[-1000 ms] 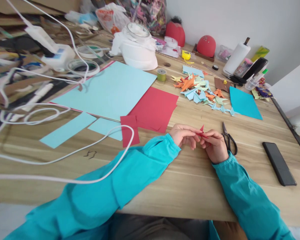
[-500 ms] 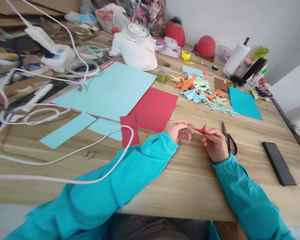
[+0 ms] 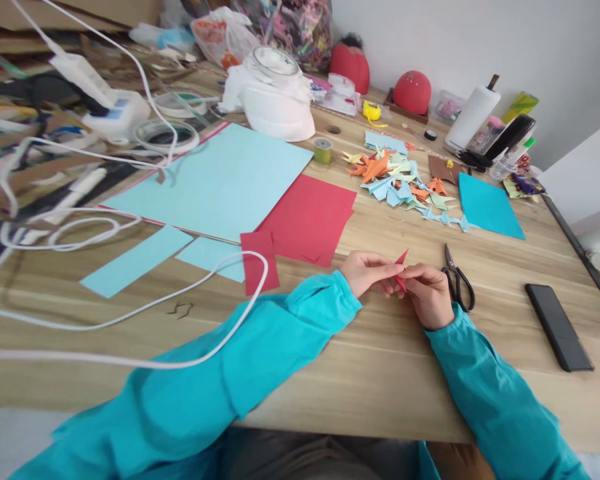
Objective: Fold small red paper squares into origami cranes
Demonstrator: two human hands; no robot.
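Observation:
Both my hands meet over the wooden table and pinch a small folded red paper piece. My left hand holds it from the left with fingertips closed on it. From the right, my right hand grips the same piece, its pointed tip sticking up between the two hands. Both arms wear teal sleeves. Black scissors lie just to the right of my right hand.
Red paper sheets and light blue sheets lie to the left. A pile of folded paper shapes, a teal sheet and a black phone lie right. White cables, tape rolls and clutter fill the left and back.
My hands had drawn apart with the red piece stretched between them; now they are close together again, and the paper's tip points up.

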